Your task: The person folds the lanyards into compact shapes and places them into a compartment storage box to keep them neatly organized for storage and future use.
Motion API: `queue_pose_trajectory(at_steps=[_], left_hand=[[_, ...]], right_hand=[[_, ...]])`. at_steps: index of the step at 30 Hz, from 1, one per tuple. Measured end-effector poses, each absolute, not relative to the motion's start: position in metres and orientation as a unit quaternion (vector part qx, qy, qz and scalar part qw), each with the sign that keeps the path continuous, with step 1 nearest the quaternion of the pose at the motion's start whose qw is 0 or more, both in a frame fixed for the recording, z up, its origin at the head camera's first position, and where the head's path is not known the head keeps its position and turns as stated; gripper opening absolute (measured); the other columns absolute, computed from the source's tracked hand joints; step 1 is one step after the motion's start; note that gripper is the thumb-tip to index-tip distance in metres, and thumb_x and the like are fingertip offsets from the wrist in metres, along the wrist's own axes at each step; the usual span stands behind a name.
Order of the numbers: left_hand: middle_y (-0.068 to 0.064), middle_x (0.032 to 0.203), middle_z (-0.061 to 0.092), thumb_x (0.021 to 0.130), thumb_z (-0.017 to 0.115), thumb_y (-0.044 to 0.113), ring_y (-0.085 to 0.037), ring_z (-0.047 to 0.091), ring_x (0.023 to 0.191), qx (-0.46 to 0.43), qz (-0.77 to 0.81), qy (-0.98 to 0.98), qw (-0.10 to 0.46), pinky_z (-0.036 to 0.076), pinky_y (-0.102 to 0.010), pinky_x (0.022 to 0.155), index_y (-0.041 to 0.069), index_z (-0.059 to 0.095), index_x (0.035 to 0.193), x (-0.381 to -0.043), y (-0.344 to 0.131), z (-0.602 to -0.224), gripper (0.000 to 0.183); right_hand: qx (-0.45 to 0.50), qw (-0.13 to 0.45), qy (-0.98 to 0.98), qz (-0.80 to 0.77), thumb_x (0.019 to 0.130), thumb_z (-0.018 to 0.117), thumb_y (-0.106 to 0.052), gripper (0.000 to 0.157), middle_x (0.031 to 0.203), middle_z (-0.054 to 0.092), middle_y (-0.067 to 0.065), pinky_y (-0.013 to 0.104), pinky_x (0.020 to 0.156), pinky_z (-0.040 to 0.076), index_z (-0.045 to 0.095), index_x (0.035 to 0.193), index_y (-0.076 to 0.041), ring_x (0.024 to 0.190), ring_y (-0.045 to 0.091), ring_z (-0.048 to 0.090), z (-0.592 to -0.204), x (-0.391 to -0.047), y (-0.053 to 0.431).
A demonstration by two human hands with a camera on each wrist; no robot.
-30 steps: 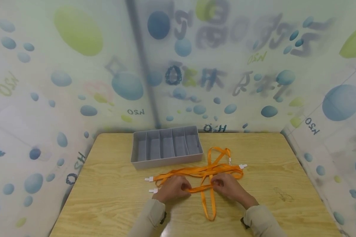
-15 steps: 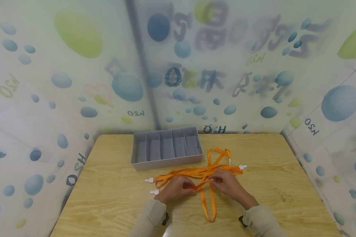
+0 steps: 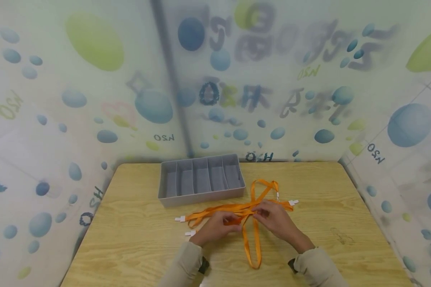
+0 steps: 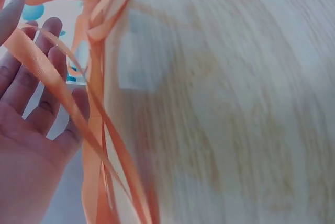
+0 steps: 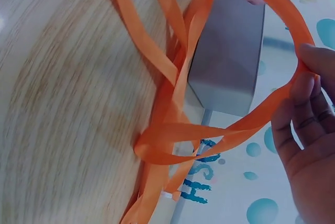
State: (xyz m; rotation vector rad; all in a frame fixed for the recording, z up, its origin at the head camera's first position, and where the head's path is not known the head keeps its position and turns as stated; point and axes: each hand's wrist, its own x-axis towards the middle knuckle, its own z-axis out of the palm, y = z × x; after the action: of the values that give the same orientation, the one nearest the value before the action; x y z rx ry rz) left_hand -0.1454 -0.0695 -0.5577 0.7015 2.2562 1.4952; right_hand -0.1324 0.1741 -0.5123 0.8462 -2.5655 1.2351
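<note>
Several flat orange lanyards (image 3: 219, 208) lie bunched across the table, one loop (image 3: 257, 249) reaching toward the near edge. My left hand (image 3: 215, 228) pinches an orange lanyard strap (image 4: 39, 62) between thumb and fingers at the near side of the bunch. Close by on the right, my right hand (image 3: 276, 221) pinches the strap (image 5: 288, 17) between thumb and index finger, lifted off the table. White clips show at the ends: a left clip (image 3: 180, 219), a lower clip (image 3: 190, 233) beside my left hand, and a right clip (image 3: 293, 203).
A grey divided tray (image 3: 202, 198) with several compartments stands behind the lanyards, near the back edge. The wooden table (image 3: 129, 239) is walled on the back and both sides by patterned panels (image 3: 291, 131).
Both hands have moved slightly away from the person, the left also rightward, narrowing the gap between them. The lower white clip has slid a little to the right with the strap.
</note>
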Motion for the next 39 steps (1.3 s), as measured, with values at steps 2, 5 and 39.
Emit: queue_pose_trajectory(at_steps=[2,5,39], left_hand=[[-0.001,0.101,0.071,0.09,0.076,0.019,-0.007,0.062,0.09,0.234,0.539,0.79,0.173,0.051,-0.027,0.08,0.004,0.073,0.109,-0.145,-0.069,-0.557,0.025],[-0.005,0.101,0.07,0.09,0.075,0.014,-0.007,0.061,0.089,0.222,0.565,0.775,0.174,0.051,-0.026,0.079,0.002,0.07,0.108,-0.145,-0.069,-0.555,0.022],[-0.023,0.088,0.067,0.098,0.061,0.004,-0.014,0.061,0.074,0.25,0.632,0.71,0.184,0.055,-0.038,0.072,-0.01,0.069,0.101,-0.148,-0.063,-0.485,0.016]], right_hand=[[0.279,0.09,-0.861,0.417,0.082,0.079,-0.001,0.016,0.08,0.058,-0.012,0.024,0.059,0.048,0.076,0.097,-0.006,0.069,0.001,0.051,-0.511,-0.132,0.173],[0.277,0.1,-0.857,0.422,0.081,0.08,0.0,0.017,0.081,0.058,-0.012,0.025,0.058,0.049,0.075,0.096,-0.007,0.068,0.001,0.051,-0.508,-0.131,0.172],[0.295,0.214,-0.852,0.376,0.077,0.079,0.009,0.027,0.085,0.062,-0.004,0.018,0.052,0.041,0.075,0.098,-0.007,0.062,0.0,0.046,-0.487,-0.132,0.162]])
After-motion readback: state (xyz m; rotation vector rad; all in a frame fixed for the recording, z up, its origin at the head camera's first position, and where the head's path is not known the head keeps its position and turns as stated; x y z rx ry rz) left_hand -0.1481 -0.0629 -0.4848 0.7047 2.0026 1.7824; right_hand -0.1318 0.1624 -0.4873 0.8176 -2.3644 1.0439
